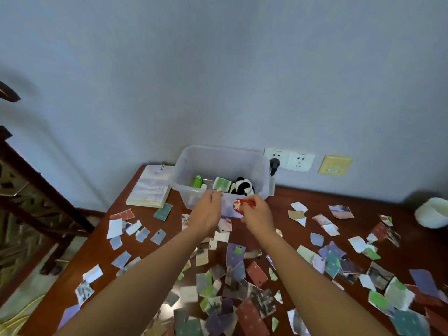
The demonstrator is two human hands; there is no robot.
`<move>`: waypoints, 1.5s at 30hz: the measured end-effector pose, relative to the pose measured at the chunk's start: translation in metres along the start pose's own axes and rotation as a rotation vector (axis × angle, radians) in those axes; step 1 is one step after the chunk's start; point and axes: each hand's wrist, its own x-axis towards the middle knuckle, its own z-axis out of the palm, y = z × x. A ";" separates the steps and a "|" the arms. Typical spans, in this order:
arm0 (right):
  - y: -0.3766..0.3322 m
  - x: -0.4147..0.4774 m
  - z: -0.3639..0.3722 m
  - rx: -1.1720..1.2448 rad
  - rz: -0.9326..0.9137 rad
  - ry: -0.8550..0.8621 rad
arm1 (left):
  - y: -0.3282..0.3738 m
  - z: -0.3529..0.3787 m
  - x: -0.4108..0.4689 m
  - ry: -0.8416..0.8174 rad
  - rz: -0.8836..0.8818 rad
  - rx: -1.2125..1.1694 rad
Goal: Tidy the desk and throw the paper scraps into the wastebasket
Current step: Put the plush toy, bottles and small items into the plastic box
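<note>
Several torn paper scraps (234,265) in white, purple, green and red cover the dark wooden desk (286,197). A clear plastic bin (220,161) stands at the back against the wall. Inside it lie a green bottle (197,181), a green card (221,184) and a panda plush (242,186). My right hand (258,213) holds a small red toy (242,204) at the bin's front rim. My left hand (206,212) is beside it at the rim, fingers curled; whether it holds anything is hidden. No wastebasket is in view.
A spiral notebook (150,187) lies left of the bin. A white bowl-like object (434,212) sits at the desk's right edge. Wall sockets (288,158) with a black plug are behind the bin. Dark wooden furniture (31,190) stands to the left.
</note>
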 end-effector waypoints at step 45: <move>-0.024 0.098 0.038 -0.571 -0.133 -0.137 | -0.023 -0.018 0.127 -0.073 0.197 0.572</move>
